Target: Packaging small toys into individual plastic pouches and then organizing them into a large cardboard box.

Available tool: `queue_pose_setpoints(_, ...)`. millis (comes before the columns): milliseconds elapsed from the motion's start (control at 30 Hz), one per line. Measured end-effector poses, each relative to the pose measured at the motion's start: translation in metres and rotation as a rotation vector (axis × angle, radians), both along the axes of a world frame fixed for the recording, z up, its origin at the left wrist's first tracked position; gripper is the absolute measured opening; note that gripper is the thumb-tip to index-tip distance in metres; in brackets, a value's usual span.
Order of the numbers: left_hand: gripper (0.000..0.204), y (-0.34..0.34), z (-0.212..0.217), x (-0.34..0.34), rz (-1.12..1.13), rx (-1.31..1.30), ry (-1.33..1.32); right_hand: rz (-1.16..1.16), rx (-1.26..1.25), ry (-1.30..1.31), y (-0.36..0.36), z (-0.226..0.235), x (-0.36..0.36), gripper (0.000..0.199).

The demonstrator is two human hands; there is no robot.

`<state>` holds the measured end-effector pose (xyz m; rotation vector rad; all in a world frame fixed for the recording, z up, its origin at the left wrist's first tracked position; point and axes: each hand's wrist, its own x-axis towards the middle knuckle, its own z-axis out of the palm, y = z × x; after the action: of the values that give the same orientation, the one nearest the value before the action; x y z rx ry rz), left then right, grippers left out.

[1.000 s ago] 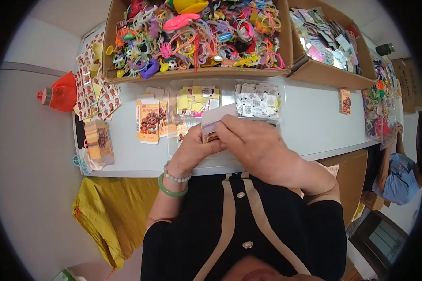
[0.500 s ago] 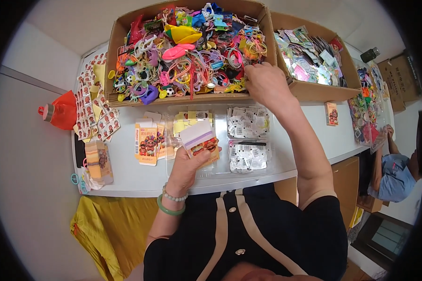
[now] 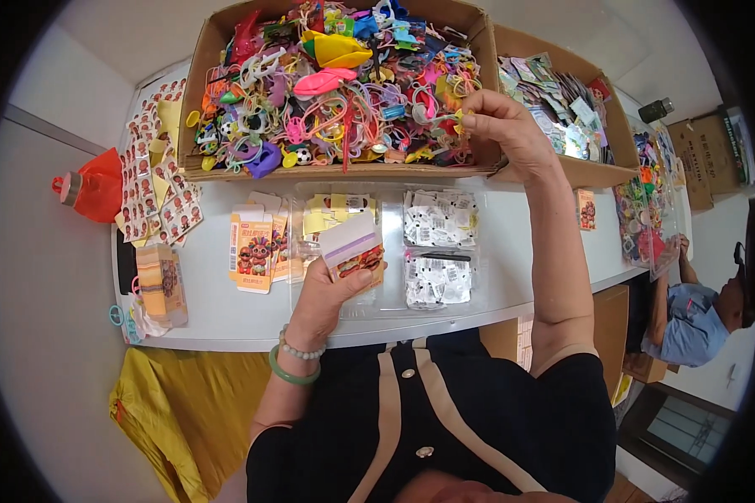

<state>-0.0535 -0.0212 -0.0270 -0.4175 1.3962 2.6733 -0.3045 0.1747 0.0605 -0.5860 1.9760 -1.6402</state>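
In my left hand [image 3: 331,298] is a small orange carton [image 3: 362,270], gripped between thumb and fingers, its white-and-purple flap standing up at the top. My right hand [image 3: 512,130] is raised over the right end of a large cardboard box [image 3: 344,173] heaped with small plastic toys and cords. Thumb and forefinger pinch a small yellow trinket [image 3: 459,118], too small to name more exactly. Beneath my left hand lies a clear plastic tray [image 3: 392,289], holding yellow slips [image 3: 331,220] and stacks of small white packets [image 3: 439,281].
Flattened orange cartons [image 3: 252,256] lie left of the tray, near a carton stack [image 3: 161,285] and sticker sheets [image 3: 155,159]. A red-covered bottle [image 3: 88,191] stands far left. Right are a box of cards [image 3: 554,109], one filled carton-like box [image 3: 586,210] and a co-worker [image 3: 692,323].
My right hand has lifted out of the toys and shifted slightly right, now pinching a small trinket. My left hand still holds the carton; the whole view has shifted slightly.
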Motion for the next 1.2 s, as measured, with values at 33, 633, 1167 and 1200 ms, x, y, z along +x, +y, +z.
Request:
queue_pose_setpoints(33,0.049,0.0,0.0,0.001,-0.007,0.001,0.009,0.001,0.002,0.004,0.001,0.001,0.0,0.013)
queue_pose_setpoints(633,0.045,0.009,0.008,-0.003,-0.077,-0.061,-0.026,0.019,-0.414,-0.424,-0.009,0.001,0.037,0.022)
queue_pose_setpoints(1167,0.038,0.016,0.012,-0.005,-0.192,-0.055,0.02,0.202,0.082,0.905,-0.035,-0.002,0.15,0.019)
queue_pose_setpoints(1200,0.037,0.016,0.011,-0.005,-0.186,-0.096,0.038,0.193,0.2,0.936,-0.035,0.003,0.153,0.022)
